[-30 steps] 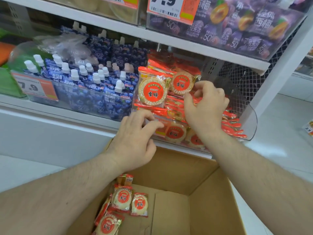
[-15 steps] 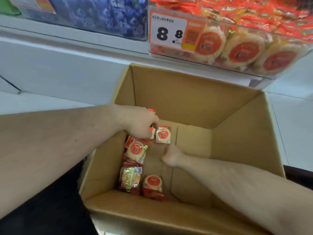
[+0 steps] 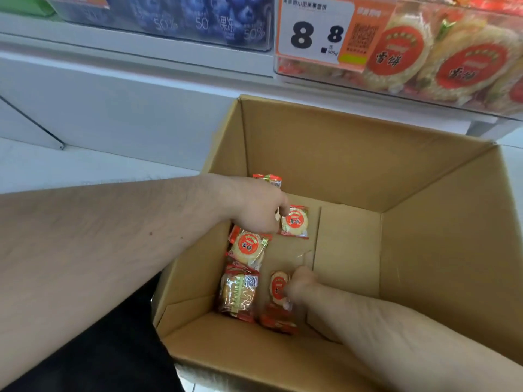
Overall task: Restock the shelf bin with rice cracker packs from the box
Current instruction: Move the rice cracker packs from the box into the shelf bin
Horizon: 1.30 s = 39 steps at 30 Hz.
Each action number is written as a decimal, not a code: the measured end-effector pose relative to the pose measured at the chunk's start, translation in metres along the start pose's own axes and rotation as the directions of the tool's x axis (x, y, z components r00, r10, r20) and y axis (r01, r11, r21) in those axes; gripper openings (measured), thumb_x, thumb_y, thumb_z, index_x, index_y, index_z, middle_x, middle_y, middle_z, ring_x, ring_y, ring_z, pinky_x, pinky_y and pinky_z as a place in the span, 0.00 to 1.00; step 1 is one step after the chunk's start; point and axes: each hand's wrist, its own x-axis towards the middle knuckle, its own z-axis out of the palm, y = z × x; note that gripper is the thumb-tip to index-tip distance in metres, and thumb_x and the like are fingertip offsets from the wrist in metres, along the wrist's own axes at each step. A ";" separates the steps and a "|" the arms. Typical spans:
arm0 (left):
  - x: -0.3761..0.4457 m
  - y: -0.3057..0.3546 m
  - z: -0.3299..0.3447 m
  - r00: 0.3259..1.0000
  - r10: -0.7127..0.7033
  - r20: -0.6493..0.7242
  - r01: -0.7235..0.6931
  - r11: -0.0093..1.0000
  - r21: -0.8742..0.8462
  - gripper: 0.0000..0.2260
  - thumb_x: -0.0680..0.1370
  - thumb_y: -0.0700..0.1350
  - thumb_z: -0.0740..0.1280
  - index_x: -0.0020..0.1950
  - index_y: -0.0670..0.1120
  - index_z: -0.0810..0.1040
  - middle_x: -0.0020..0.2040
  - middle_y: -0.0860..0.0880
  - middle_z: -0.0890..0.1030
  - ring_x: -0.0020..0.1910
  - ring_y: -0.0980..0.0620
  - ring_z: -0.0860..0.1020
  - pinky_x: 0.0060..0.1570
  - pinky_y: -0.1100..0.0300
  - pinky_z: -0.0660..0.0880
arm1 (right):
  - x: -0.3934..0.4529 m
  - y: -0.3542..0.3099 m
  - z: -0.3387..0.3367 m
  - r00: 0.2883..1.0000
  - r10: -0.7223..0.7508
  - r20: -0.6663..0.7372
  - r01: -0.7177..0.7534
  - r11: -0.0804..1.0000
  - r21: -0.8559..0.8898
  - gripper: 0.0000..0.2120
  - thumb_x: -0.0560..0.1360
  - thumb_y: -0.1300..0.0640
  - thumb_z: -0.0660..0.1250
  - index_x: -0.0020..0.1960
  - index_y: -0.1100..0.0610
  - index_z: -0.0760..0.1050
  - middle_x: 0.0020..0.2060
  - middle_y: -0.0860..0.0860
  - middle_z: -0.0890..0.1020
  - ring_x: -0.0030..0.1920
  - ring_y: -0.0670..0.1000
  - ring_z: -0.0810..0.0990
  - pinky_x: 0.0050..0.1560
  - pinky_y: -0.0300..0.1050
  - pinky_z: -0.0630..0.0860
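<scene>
The open cardboard box (image 3: 339, 154) stands below the shelf with several rice cracker packs along its left side. My left hand (image 3: 254, 205) is curled around an upright pack (image 3: 267, 179) whose red top sticks out above it; its fingertip touches the corner of a flat pack (image 3: 294, 222). My right hand (image 3: 300, 281) reaches deep in and grips the edge of a tilted pack (image 3: 278, 287). Two more packs (image 3: 247, 247) (image 3: 239, 295) lie between my hands. The clear shelf bin (image 3: 396, 89), top right, holds several packs.
A white and orange 8.8 price tag (image 3: 311, 32) is fixed to the bin's front. Left of it stands a clear bin of blue jelly pouches (image 3: 198, 21). The right half of the box floor (image 3: 348, 250) is bare cardboard. White floor lies left of the box.
A second ago both hands were up at the shelf bin among its packs. They dropped into the box; since half a second ago my right hand slid back onto the near pack.
</scene>
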 end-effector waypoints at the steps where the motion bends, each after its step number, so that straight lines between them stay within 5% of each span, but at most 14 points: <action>1: -0.003 -0.001 -0.002 1.000 -0.003 -0.019 0.002 0.999 -0.043 0.20 0.78 0.49 0.63 0.71 0.53 0.70 0.67 0.52 0.75 0.63 0.50 0.74 0.62 0.54 0.73 | -0.004 -0.002 -0.016 0.999 -0.019 0.048 0.014 0.994 0.107 0.20 0.76 0.58 0.69 0.65 0.66 0.72 0.53 0.56 0.83 0.44 0.50 0.81 0.32 0.35 0.75; 3: -0.005 -0.004 -0.004 0.998 -0.019 -0.064 0.010 0.991 -0.137 0.21 0.78 0.49 0.64 0.72 0.52 0.69 0.66 0.51 0.75 0.61 0.50 0.75 0.60 0.55 0.73 | -0.010 -0.003 -0.052 0.983 -0.109 0.147 0.046 0.925 0.376 0.10 0.76 0.59 0.70 0.53 0.65 0.75 0.36 0.53 0.81 0.30 0.47 0.76 0.26 0.37 0.66; 7: -0.005 -0.013 -0.006 0.973 -0.180 -0.145 0.117 0.924 -0.364 0.31 0.77 0.54 0.66 0.76 0.45 0.60 0.62 0.46 0.77 0.56 0.48 0.78 0.58 0.50 0.76 | -0.043 -0.007 -0.118 0.929 -0.340 0.144 0.094 0.595 0.798 0.05 0.76 0.63 0.69 0.47 0.55 0.75 0.34 0.49 0.82 0.28 0.44 0.76 0.32 0.39 0.68; 12: -0.006 -0.007 0.000 0.970 -0.224 -0.091 0.104 0.727 -0.678 0.16 0.76 0.55 0.68 0.52 0.43 0.75 0.41 0.46 0.76 0.40 0.47 0.74 0.38 0.57 0.71 | -0.077 -0.019 -0.146 0.786 -0.608 0.107 0.212 0.428 0.879 0.13 0.66 0.64 0.71 0.49 0.54 0.75 0.37 0.49 0.83 0.33 0.46 0.80 0.39 0.40 0.72; 15: -0.005 -0.002 0.002 0.964 -0.231 -0.131 0.058 0.666 -0.743 0.12 0.76 0.48 0.71 0.56 0.46 0.76 0.47 0.47 0.81 0.44 0.49 0.80 0.37 0.59 0.78 | -0.072 -0.018 -0.151 0.676 -0.720 0.159 0.211 0.396 0.894 0.22 0.65 0.65 0.72 0.57 0.54 0.75 0.47 0.53 0.83 0.46 0.52 0.81 0.48 0.45 0.77; 18: -0.005 -0.005 0.001 0.952 -0.216 -0.219 0.045 0.803 -0.594 0.17 0.75 0.48 0.73 0.61 0.47 0.75 0.44 0.51 0.79 0.40 0.54 0.78 0.33 0.63 0.73 | -0.055 -0.005 -0.145 0.629 -0.688 0.363 0.111 0.541 0.834 0.26 0.63 0.65 0.70 0.60 0.57 0.72 0.49 0.55 0.83 0.50 0.55 0.82 0.50 0.48 0.79; 22: -0.003 -0.007 0.006 0.963 -0.185 -0.196 0.106 0.928 -0.357 0.23 0.75 0.52 0.72 0.68 0.49 0.71 0.42 0.55 0.74 0.38 0.56 0.75 0.33 0.61 0.69 | -0.034 -0.004 -0.076 0.813 -0.184 0.553 0.089 0.977 0.195 0.20 0.73 0.53 0.69 0.63 0.59 0.72 0.51 0.55 0.81 0.61 0.58 0.78 0.57 0.50 0.75; 24: -0.003 -0.005 0.008 0.977 -0.157 -0.141 0.108 0.947 -0.303 0.25 0.75 0.53 0.71 0.70 0.50 0.70 0.44 0.54 0.74 0.39 0.54 0.75 0.34 0.60 0.69 | -0.034 -0.010 -0.040 0.837 0.015 0.547 0.037 0.996 -0.084 0.24 0.81 0.46 0.59 0.72 0.59 0.67 0.63 0.59 0.76 0.65 0.58 0.76 0.61 0.52 0.74; 27: 0.000 -0.006 0.011 0.986 -0.130 -0.104 0.095 0.954 -0.285 0.27 0.76 0.53 0.71 0.73 0.49 0.67 0.49 0.51 0.76 0.42 0.53 0.75 0.37 0.60 0.71 | -0.046 -0.021 -0.017 0.817 0.073 0.572 0.014 0.989 -0.147 0.30 0.84 0.41 0.49 0.76 0.61 0.58 0.72 0.62 0.67 0.71 0.59 0.70 0.57 0.48 0.73; 29: 0.003 -0.009 0.012 0.988 -0.130 -0.088 0.098 0.950 -0.296 0.28 0.76 0.53 0.71 0.73 0.49 0.67 0.54 0.49 0.79 0.48 0.50 0.78 0.43 0.57 0.75 | -0.047 -0.023 -0.006 0.786 0.084 0.613 0.000 0.991 -0.136 0.30 0.83 0.40 0.47 0.71 0.63 0.63 0.64 0.62 0.72 0.63 0.58 0.73 0.55 0.46 0.72; 31: 0.004 -0.011 0.014 0.989 -0.138 -0.060 0.114 0.946 -0.305 0.28 0.76 0.52 0.71 0.74 0.49 0.66 0.56 0.48 0.80 0.50 0.48 0.79 0.47 0.56 0.76 | -0.040 -0.025 0.007 0.733 0.112 0.671 0.003 0.986 -0.168 0.22 0.84 0.47 0.48 0.48 0.63 0.71 0.38 0.58 0.78 0.40 0.54 0.74 0.38 0.39 0.72; 33: 0.005 -0.014 0.014 0.988 -0.149 -0.044 0.128 0.941 -0.314 0.29 0.76 0.52 0.71 0.74 0.48 0.66 0.54 0.48 0.79 0.48 0.49 0.78 0.44 0.58 0.75 | -0.032 -0.025 0.015 0.756 0.134 0.640 0.014 0.975 -0.221 0.18 0.82 0.54 0.50 0.35 0.58 0.63 0.24 0.56 0.70 0.25 0.52 0.66 0.28 0.36 0.64; 36: 0.006 -0.014 0.011 0.986 -0.156 -0.049 0.130 0.929 -0.347 0.28 0.77 0.51 0.71 0.74 0.48 0.66 0.52 0.49 0.78 0.46 0.50 0.78 0.42 0.58 0.75 | -0.033 -0.021 -0.001 0.781 0.104 0.616 0.060 0.969 -0.240 0.17 0.82 0.56 0.50 0.35 0.58 0.62 0.32 0.56 0.65 0.22 0.50 0.67 0.26 0.34 0.63; 39: 0.005 -0.009 0.004 0.979 -0.179 -0.099 0.126 0.909 -0.398 0.25 0.77 0.49 0.71 0.72 0.48 0.68 0.48 0.51 0.77 0.45 0.51 0.77 0.40 0.59 0.74 | -0.039 -0.015 -0.032 0.858 0.043 0.512 0.046 0.986 -0.160 0.11 0.79 0.48 0.60 0.44 0.55 0.69 0.41 0.54 0.71 0.38 0.51 0.72 0.37 0.43 0.72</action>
